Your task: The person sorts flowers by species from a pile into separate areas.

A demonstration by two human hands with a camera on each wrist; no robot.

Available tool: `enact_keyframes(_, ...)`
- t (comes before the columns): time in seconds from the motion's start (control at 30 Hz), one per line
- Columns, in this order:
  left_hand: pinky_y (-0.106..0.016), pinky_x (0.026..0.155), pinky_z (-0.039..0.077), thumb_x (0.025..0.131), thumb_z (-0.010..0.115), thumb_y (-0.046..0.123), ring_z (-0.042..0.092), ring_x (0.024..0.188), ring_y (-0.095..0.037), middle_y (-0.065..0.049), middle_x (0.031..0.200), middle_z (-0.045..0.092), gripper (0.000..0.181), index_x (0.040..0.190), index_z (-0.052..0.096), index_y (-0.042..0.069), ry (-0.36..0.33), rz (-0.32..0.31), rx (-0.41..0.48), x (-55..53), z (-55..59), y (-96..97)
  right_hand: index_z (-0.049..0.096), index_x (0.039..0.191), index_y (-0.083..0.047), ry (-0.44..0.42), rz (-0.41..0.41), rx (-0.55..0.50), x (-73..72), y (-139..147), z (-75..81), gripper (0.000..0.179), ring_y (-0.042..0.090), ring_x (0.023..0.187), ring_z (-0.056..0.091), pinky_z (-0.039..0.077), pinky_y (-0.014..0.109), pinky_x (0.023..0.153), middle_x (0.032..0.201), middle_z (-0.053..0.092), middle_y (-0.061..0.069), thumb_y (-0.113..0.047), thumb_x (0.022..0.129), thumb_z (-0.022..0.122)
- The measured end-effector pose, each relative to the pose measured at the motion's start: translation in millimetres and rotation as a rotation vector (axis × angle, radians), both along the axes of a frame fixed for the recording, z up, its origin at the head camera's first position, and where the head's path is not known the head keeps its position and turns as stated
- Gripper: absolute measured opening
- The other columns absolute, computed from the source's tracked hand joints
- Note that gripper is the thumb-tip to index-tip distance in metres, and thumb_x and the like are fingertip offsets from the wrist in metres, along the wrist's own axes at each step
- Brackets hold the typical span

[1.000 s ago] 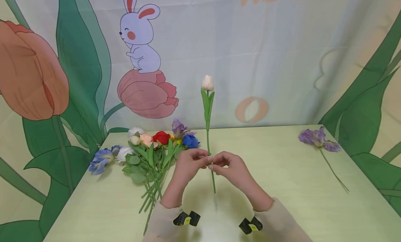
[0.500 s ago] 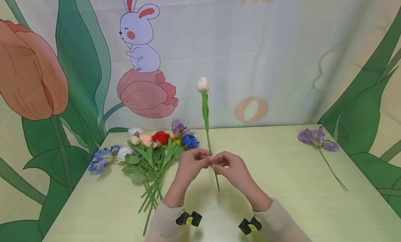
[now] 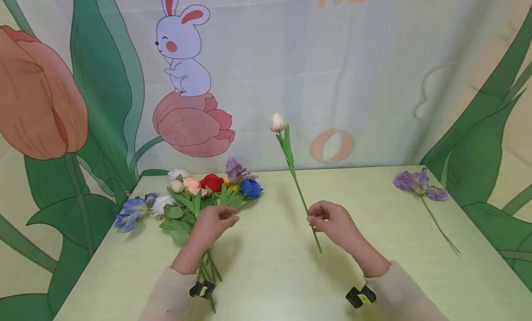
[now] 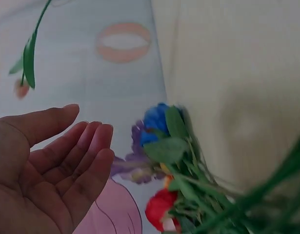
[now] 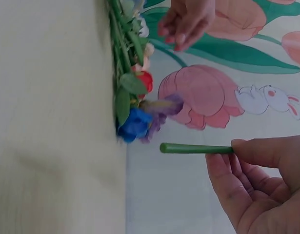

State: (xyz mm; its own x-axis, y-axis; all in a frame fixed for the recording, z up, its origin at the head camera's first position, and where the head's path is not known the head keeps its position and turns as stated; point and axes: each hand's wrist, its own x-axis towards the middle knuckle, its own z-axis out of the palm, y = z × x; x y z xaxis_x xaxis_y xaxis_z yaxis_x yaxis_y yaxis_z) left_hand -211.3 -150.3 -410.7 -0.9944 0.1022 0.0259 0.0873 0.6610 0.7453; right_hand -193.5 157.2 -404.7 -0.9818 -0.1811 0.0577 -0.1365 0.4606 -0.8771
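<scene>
Currently, right hand (image 3: 332,220) pinches a pale pink tulip (image 3: 290,158) by its stem, center of head frame, tilted, bloom toward upper left. Left hand (image 3: 213,224), left of center, empty and relaxed, thumb apart from loosely bent fingers, beside mixed flower bunch (image 3: 192,204). Purple iris (image 3: 411,182) lies on pale table (image 3: 270,275), right side of frame.
</scene>
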Motion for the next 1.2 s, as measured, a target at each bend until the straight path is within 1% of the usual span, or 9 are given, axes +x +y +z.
enact_keyframes(0.1, -0.038, 0.074, 0.060, 0.095, 0.070, 0.010, 0.073, 0.093, -0.031, -0.020, 0.104, 0.077, 0.023, 0.113, 0.075, -0.003, 0.001, 0.020, -0.059, 3.6, -3.1, -22.8, 0.065, 0.107, 0.007, -0.026, -0.020, 0.028, -0.4, 16, -4.1, 0.014, 0.013, 0.083, 0.066, 0.064, 0.030, 0.073, 0.096, 0.070, 0.017, -0.003, 0.097, 0.065)
enact_keyframes(0.2, -0.039, 0.075, 0.059, 0.096, 0.068, 0.010, 0.071, 0.097, -0.034, -0.021, 0.108, 0.076, 0.024, 0.114, 0.074, -0.005, -0.020, 0.035, -0.099, 6.6, -8.2, -38.1, 0.064, 0.108, 0.008, -0.061, -0.037, 0.052, 1.7, 32, -9.0, 0.015, 0.013, 0.083, 0.067, 0.064, 0.031, 0.073, 0.098, 0.070, 0.019, -0.003, 0.098, 0.064)
enact_keyframes(0.3, -0.040, 0.077, 0.060, 0.096, 0.067, 0.010, 0.071, 0.100, -0.035, -0.022, 0.111, 0.075, 0.024, 0.115, 0.074, -0.005, -0.044, 0.037, -0.119, 7.4, -15.1, -48.0, 0.062, 0.110, 0.009, -0.100, -0.043, 0.072, 4.2, 48, -15.5, 0.017, 0.014, 0.085, 0.067, 0.064, 0.031, 0.074, 0.100, 0.069, 0.021, -0.003, 0.099, 0.063)
enact_keyframes(0.43, -0.042, 0.079, 0.061, 0.095, 0.069, 0.008, 0.071, 0.099, -0.036, -0.022, 0.108, 0.076, 0.022, 0.112, 0.075, -0.006, -0.031, 0.022, -0.168, 6.3, -25.3, -55.6, 0.060, 0.112, 0.011, -0.148, -0.056, 0.096, 5.1, 66, -26.2, 0.019, 0.015, 0.086, 0.067, 0.064, 0.033, 0.074, 0.101, 0.068, 0.021, -0.003, 0.100, 0.062)
enact_keyframes(0.57, -0.043, 0.079, 0.061, 0.093, 0.071, 0.007, 0.072, 0.097, -0.035, -0.021, 0.105, 0.077, 0.021, 0.109, 0.076, -0.005, -0.018, 0.006, -0.231, 3.6, -35.8, -59.1, 0.059, 0.112, 0.012, -0.189, -0.081, 0.133, 4.9, 79, -38.0, 0.020, 0.016, 0.082, 0.066, 0.064, 0.033, 0.072, 0.096, 0.065, 0.017, -0.002, 0.099, 0.062)
enact_keyframes(0.73, -0.044, 0.080, 0.061, 0.092, 0.072, 0.007, 0.072, 0.097, -0.035, -0.020, 0.106, 0.077, 0.020, 0.108, 0.076, -0.005, -0.029, 0.002, -0.264, -2.4, -43.4, -60.3, 0.059, 0.110, 0.015, -0.210, -0.100, 0.168, 5.6, 91, -50.3, 0.019, 0.016, 0.078, 0.065, 0.063, 0.033, 0.070, 0.092, 0.063, 0.015, 0.001, 0.098, 0.062)
enact_keyframes(0.9, -0.043, 0.077, 0.060, 0.091, 0.073, 0.008, 0.072, 0.091, -0.032, -0.019, 0.100, 0.077, 0.018, 0.103, 0.078, -0.005, -0.035, 0.003, -0.298, -7.4, -46.8, -59.3, 0.059, 0.109, 0.016, -0.221, -0.112, 0.192, 5.6, 101, -59.8, 0.019, 0.015, 0.076, 0.065, 0.062, 0.032, 0.068, 0.090, 0.064, 0.016, 0.002, 0.096, 0.062)
enact_keyframes(1.03, -0.039, 0.072, 0.059, 0.090, 0.075, 0.009, 0.071, 0.083, -0.026, -0.017, 0.095, 0.077, 0.016, 0.098, 0.078, -0.004, -0.039, 0.006, -0.321, -10.1, -47.4, -56.7, 0.061, 0.107, 0.015, -0.210, -0.115, 0.251, 4.8, 107, -65.7, 0.020, 0.015, 0.074, 0.062, 0.057, 0.028, 0.063, 0.089, 0.066, 0.015, -0.001, 0.096, 0.063)
enact_keyframes(1.2, -0.028, 0.060, 0.048, 0.090, 0.077, 0.013, 0.058, 0.067, -0.015, -0.008, 0.080, 0.075, 0.014, 0.083, 0.077, 0.000, -0.069, 0.009, -0.382, -13.9, -46.0, -51.0, 0.062, 0.106, 0.013, -0.206, -0.121, 0.291, 6.0, 110, -69.6, 0.020, 0.015, 0.073, 0.059, 0.052, 0.025, 0.060, 0.088, 0.066, 0.014, -0.003, 0.095, 0.064)
